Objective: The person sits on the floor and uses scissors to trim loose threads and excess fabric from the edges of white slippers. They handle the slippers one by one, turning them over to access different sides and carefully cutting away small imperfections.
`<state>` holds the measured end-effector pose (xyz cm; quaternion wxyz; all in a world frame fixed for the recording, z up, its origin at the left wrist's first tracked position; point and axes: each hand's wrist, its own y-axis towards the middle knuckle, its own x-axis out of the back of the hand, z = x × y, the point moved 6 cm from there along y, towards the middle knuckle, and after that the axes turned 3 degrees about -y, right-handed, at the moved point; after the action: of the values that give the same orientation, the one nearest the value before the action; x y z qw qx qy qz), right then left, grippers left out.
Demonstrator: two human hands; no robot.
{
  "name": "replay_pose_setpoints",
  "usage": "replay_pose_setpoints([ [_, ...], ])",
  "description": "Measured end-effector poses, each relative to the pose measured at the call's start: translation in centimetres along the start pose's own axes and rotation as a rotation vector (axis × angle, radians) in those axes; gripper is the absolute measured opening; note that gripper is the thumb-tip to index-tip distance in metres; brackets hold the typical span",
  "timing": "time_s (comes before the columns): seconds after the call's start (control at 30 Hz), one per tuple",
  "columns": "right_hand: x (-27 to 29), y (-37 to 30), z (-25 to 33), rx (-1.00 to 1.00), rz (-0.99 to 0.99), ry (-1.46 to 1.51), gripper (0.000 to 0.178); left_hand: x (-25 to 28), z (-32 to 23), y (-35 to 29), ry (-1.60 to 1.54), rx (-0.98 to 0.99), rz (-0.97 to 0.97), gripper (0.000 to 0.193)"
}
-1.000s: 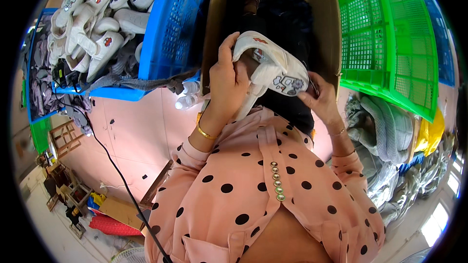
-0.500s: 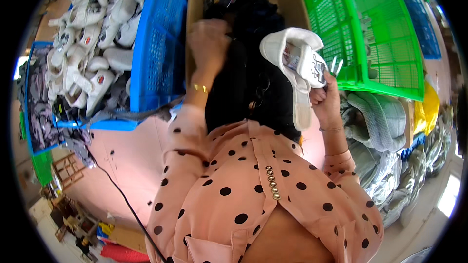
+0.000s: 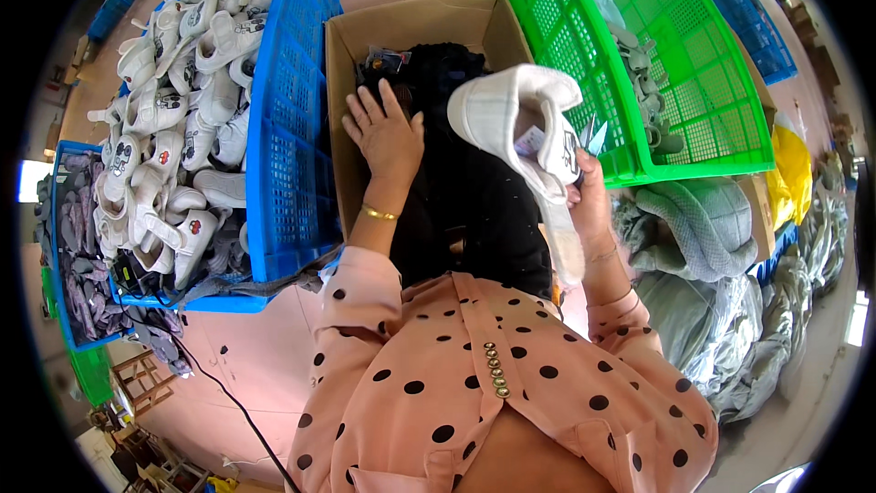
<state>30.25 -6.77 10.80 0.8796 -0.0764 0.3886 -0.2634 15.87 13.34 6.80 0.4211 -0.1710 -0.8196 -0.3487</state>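
Note:
My right hand (image 3: 591, 199) is closed around a white shoe (image 3: 484, 111), which looks unsoled, with a loose strap-like end hanging down. The same hand also holds small scissors (image 3: 595, 135), their blades sticking out past the shoe toward the green crate; their handles are hidden. Fingers spread and palm down, my left hand (image 3: 388, 139) holds nothing. It hovers over or rests at the left part of a cardboard box (image 3: 429, 14) in front of me; contact cannot be made out. Dark material (image 3: 447, 64) lies inside the box.
At left, a blue crate (image 3: 297, 128) is heaped with white shoes (image 3: 219, 96). A green crate (image 3: 703, 164) with grey pieces stands at right. Below it are grey shoe pieces (image 3: 698, 228) and clear plastic bags (image 3: 712, 329). A black cord (image 3: 228, 393) crosses the pink floor.
My left hand was blurred by motion and now shows spread fingers. The shoe in my right hand has shifted slightly left and down. The whole view has tilted, showing more beyond the box.

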Motion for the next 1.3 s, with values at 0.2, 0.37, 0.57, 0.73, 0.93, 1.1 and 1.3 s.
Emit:
replay_pose_setpoints([
  [0.2,-2.5,1.0,0.9,0.078,0.176,-0.094,0.036,-0.3,-4.9,-11.2,-0.204,-0.745,0.601,0.042],
  [0.37,-3.1,1.3,0.3,0.024,0.189,-0.073,0.038,2.5,1.4,-1.5,0.053,0.043,0.001,0.038],
  [0.57,-3.1,1.7,0.4,-0.012,0.159,-0.188,0.035,11.6,-3.9,0.6,-1.609,0.248,0.008,0.060],
  [0.73,-5.3,0.7,-1.6,-0.251,0.268,0.051,0.035,13.1,-7.3,0.7,-1.345,-0.058,0.008,0.063],
  [0.93,-6.2,-2.0,-3.4,-0.433,0.364,0.254,0.034,13.3,-2.2,-0.4,-1.369,0.402,-0.309,0.058],
  [1.1,-7.4,-3.7,-3.2,-0.434,0.365,0.299,0.037,15.5,-1.9,-2.5,-1.238,0.401,-0.412,0.035],
  [1.3,-8.5,-4.7,-3.1,-0.474,0.425,0.246,0.036,17.9,-7.4,-2.0,-1.106,-0.060,-0.266,0.053],
])
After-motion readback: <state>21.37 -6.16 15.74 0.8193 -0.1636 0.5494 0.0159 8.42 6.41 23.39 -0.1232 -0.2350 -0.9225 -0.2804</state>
